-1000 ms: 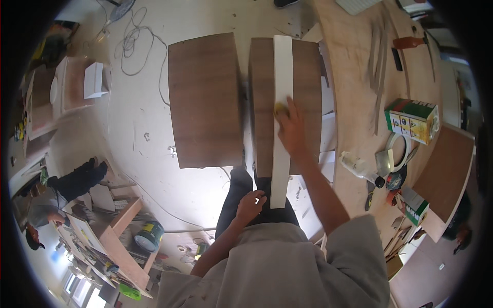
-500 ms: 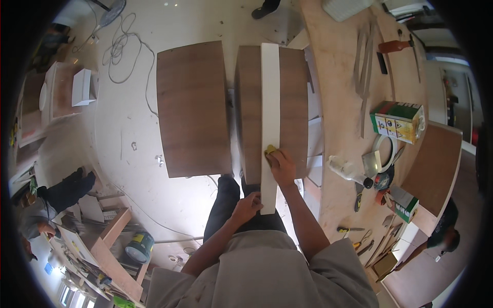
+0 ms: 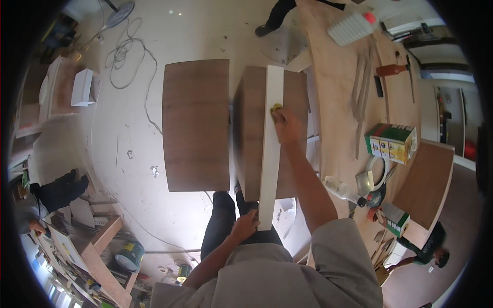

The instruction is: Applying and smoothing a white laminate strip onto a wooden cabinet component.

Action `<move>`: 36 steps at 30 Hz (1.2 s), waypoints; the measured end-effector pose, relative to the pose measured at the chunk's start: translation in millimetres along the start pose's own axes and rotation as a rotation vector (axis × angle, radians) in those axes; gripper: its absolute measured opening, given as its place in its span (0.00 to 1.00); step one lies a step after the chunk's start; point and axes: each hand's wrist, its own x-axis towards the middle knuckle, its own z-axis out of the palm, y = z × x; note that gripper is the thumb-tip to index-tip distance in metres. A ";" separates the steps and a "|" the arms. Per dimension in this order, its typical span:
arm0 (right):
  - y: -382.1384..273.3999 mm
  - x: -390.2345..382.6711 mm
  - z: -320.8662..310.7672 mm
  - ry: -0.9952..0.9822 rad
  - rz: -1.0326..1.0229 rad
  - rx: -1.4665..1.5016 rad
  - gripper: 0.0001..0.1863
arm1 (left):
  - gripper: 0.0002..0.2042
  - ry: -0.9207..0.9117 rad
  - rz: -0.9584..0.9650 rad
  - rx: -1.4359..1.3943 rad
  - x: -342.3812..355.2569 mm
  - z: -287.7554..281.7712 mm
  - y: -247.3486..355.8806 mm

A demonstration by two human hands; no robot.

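Observation:
A long, narrow white board (image 3: 270, 179) lies lengthwise over a brown wooden box (image 3: 251, 133), its near end jutting out toward my body. My left hand (image 3: 246, 224) grips the board's left edge close to that near end. Farther up, my right hand (image 3: 287, 127) is closed on a small yellow pad (image 3: 277, 107), pressed to the board's face. Whether the pad is a sponge or folded sandpaper cannot be made out. To the left stands a second brown box (image 3: 196, 126), separated from the first by a narrow gap.
At right, a wooden workbench (image 3: 334, 123) carries a green-and-white can (image 3: 391, 142), a clear bottle (image 3: 343, 191), a tape roll (image 3: 379, 172) and a plastic jug (image 3: 352, 28). A cable (image 3: 123, 59) coils on the floor. Other people are at far left, far right and top.
My right hand has slid the yellow pad away from me along the board, toward its far end. My left hand keeps its hold near the close end. The view has shifted slightly.

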 end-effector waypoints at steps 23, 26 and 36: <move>7.5 -97.1 -40.6 -0.327 -0.245 -0.291 0.18 | 0.28 -0.026 0.015 -0.161 9.5 9.2 -6.8; -2.4 -18.7 -19.0 -0.268 -0.313 -0.364 0.20 | 0.27 -0.002 0.012 -0.108 6.2 7.6 -5.8; -4.4 134.3 28.1 -0.098 -0.401 -0.257 0.05 | 0.26 -0.021 -0.016 -0.136 9.2 13.1 0.6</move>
